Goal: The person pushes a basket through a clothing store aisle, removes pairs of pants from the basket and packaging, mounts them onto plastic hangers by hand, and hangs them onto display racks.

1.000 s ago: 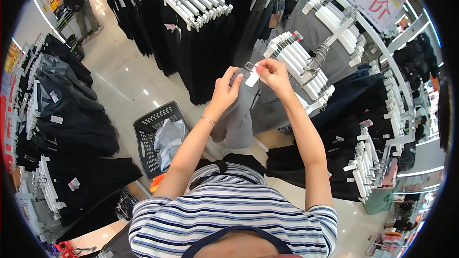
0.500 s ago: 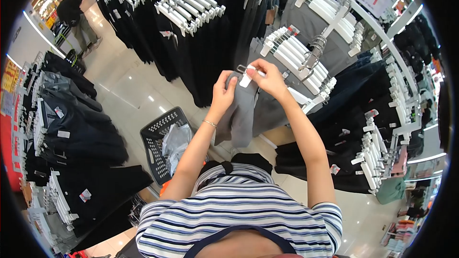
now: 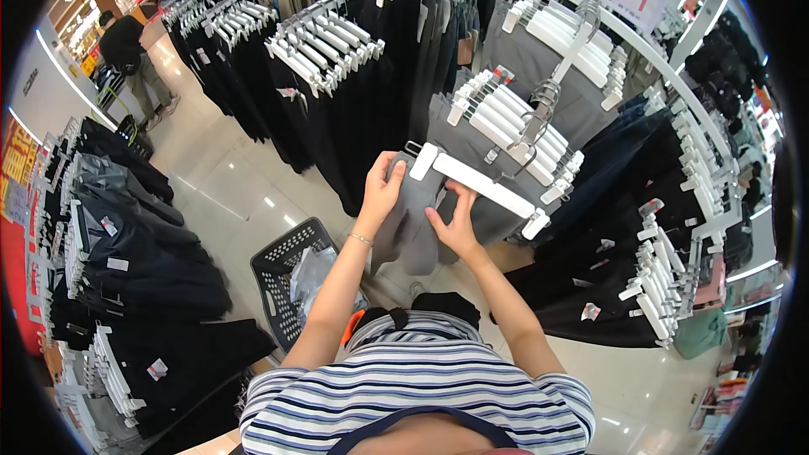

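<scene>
Grey trousers (image 3: 415, 223) hang in front of me from a white clip hanger (image 3: 489, 188), which slants down to the right. My left hand (image 3: 382, 192) is closed on the trousers' top edge, beside the hanger's left clip. Under the hanger bar, my right hand (image 3: 458, 223) has its thumb and fingers apart against the grey cloth. Part of its fingertips is hidden beneath the bar. Just behind stands a row of similar white hangers (image 3: 514, 131) with more grey trousers.
A dark basket (image 3: 274, 274) with a grey plastic bag (image 3: 313, 274) sits on the floor at left. Racks of black trousers (image 3: 337, 126) and dark garments (image 3: 147, 261) surround me. A curved white rail (image 3: 674, 80) runs along the right. A person (image 3: 126, 50) stands far left.
My right hand has left the hanger's left clip and moved down below the bar. The hanger now shows at full length. My left hand stays at the trousers' top edge, slightly lower in view.
</scene>
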`<state>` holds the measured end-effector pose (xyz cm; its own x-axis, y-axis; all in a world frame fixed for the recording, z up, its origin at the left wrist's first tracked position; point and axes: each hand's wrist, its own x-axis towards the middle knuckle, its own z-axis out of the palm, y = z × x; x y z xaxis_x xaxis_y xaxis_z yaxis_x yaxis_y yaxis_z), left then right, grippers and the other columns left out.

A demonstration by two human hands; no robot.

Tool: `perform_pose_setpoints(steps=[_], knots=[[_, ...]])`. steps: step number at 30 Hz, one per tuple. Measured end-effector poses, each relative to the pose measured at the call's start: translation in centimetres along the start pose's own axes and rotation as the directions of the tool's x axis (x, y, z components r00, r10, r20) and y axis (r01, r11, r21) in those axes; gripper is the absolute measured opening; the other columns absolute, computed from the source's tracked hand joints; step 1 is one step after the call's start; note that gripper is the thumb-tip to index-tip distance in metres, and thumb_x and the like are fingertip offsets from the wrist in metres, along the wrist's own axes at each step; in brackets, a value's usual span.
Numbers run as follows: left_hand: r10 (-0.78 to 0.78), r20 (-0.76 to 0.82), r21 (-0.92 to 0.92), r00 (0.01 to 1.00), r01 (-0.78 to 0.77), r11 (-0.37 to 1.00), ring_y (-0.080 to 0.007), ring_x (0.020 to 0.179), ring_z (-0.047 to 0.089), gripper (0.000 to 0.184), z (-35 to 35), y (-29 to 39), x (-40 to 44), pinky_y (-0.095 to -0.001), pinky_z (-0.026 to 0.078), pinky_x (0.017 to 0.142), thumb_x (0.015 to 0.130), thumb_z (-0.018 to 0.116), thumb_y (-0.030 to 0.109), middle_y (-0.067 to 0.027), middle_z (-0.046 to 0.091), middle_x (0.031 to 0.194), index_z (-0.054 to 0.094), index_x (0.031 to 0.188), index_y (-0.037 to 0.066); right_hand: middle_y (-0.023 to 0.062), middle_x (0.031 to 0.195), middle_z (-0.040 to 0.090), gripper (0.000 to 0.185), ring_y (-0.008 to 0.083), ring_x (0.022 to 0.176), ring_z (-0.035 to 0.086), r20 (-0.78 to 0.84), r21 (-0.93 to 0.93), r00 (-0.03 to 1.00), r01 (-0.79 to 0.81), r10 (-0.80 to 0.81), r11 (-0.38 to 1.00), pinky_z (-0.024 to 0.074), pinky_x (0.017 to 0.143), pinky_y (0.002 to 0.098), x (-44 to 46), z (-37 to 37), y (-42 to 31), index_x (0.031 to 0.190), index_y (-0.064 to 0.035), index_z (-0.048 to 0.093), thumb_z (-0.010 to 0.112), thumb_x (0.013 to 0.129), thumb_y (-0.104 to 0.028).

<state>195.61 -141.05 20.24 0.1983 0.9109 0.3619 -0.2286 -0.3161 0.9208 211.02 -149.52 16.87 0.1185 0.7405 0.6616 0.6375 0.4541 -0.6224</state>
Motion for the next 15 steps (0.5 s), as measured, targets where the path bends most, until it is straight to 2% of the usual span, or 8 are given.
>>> perform_pose_setpoints(steps=[3,4,7,8,11,12,15], knots=[[-0.032,0.048,0.003,0.998,0.032,0.999,-0.0062,0.082,0.05,0.017,-0.2,-0.2,-0.1,-0.0212,0.04,0.075,0.091,0.05,0.016,-0.0009,0.057,0.085,0.053,0.096,0.001,0.0218,0.135,0.025,0.083,0.0302,0.124,0.031,0.322,0.25,0.944,-0.156,0.07,0.956,0.0262,0.102,0.0398,0.5,0.0,1.9,0.133,0.0001,0.022,0.073,0.072,-0.023],[-0.04,0.064,0.008,0.997,0.04,0.999,-0.0064,0.083,0.05,0.017,-0.2,-0.2,-0.2,-0.0213,0.04,0.075,0.091,0.05,0.016,-0.0009,0.057,0.085,0.054,0.096,0.001,0.0192,0.137,0.027,0.088,0.0294,0.127,0.029,0.372,0.428,0.926,-0.236,0.068,0.872,0.024,0.104,0.0394,1.0,0.1,2.2,0.136,0.0015,0.021,0.075,0.071,-0.026],[-0.046,0.067,-0.003,0.997,0.046,0.999,-0.0065,0.083,0.05,0.017,-0.2,0.0,-0.4,-0.0212,0.04,0.076,0.092,0.05,0.016,-0.0011,0.057,0.085,0.054,0.096,0.0,0.0176,0.138,0.029,0.09,0.0302,0.127,0.03,0.497,0.346,0.857,-0.338,0.134,0.875,0.0247,0.104,0.0396,1.0,-0.8,4.5,0.136,0.0017,0.022,0.076,0.069,-0.028],[-0.042,0.058,-0.012,0.997,0.043,0.999,-0.0065,0.084,0.05,0.017,-0.1,0.1,-0.3,-0.0211,0.04,0.076,0.092,0.049,0.016,-0.0011,0.057,0.085,0.054,0.095,0.0,0.0192,0.133,0.038,0.081,0.0285,0.124,0.036,0.459,0.353,0.873,-0.352,0.168,0.867,0.0266,0.104,0.0373,1.1,-1.0,4.6,0.131,0.0021,0.034,0.076,0.069,-0.029],[-0.026,0.04,0.006,0.999,0.026,1.0,-0.0058,0.084,0.05,0.017,-0.2,-0.1,-0.2,-0.0207,0.04,0.076,0.092,0.05,0.017,-0.0003,0.057,0.087,0.054,0.096,0.001,0.019,0.123,0.048,0.067,0.0251,0.116,0.043,0.621,0.065,0.703,-0.488,0.347,0.871,0.0314,0.1,0.0352,-0.3,-1.6,7.5,0.122,0.0012,0.046,0.076,0.069,-0.027],[-0.031,0.041,-0.001,0.999,0.031,1.0,-0.0055,0.084,0.049,0.018,-0.2,-0.1,-0.2,-0.0205,0.04,0.076,0.092,0.05,0.018,0.0,0.057,0.088,0.054,0.097,0.001,0.0171,0.113,0.055,0.056,0.0226,0.108,0.049,0.607,0.121,0.72,-0.5,0.335,0.857,0.0356,0.095,0.0336,0.4,-2.6,5.3,0.114,0.0004,0.053,0.075,0.07,-0.025],[-0.089,0.079,-0.049,0.993,0.093,0.994,-0.0046,0.085,0.049,0.021,-0.2,-1.2,-0.3,-0.0199,0.039,0.077,0.092,0.052,0.021,0.0009,0.057,0.09,0.053,0.1,0.002,0.0094,0.104,0.056,0.049,0.0154,0.098,0.051,0.623,0.198,0.717,-0.531,0.313,0.824,0.0393,0.087,0.029,-1.1,-3.5,7.0,0.114,-0.001,0.052,0.073,0.073,-0.02]])
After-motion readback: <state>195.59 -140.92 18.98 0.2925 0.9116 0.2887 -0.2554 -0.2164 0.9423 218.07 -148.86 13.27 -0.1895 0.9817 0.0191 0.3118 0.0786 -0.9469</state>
